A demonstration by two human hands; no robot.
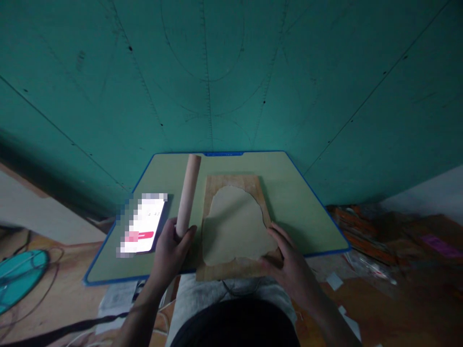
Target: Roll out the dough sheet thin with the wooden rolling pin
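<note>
My left hand [172, 246] is wrapped round the lower end of a wooden rolling pin [189, 193], which tilts up and away from me, left of the board. A broad, flat sheet of rolled-out dough [235, 224] with an uneven outline covers most of a wooden board [249, 180]. At the dough's lower right edge, my right hand [285, 258] has its fingers and thumb bent around the edge, holding it. How far its fingertips reach under the dough is hidden.
The board rests on a small pale-green table [300, 207] with a blue rim. A lit phone [144, 224] lies at its left. A green wall [224, 72] rises behind. On the floor are a teal round object [21, 274], cables and, at right, piled clutter [376, 236].
</note>
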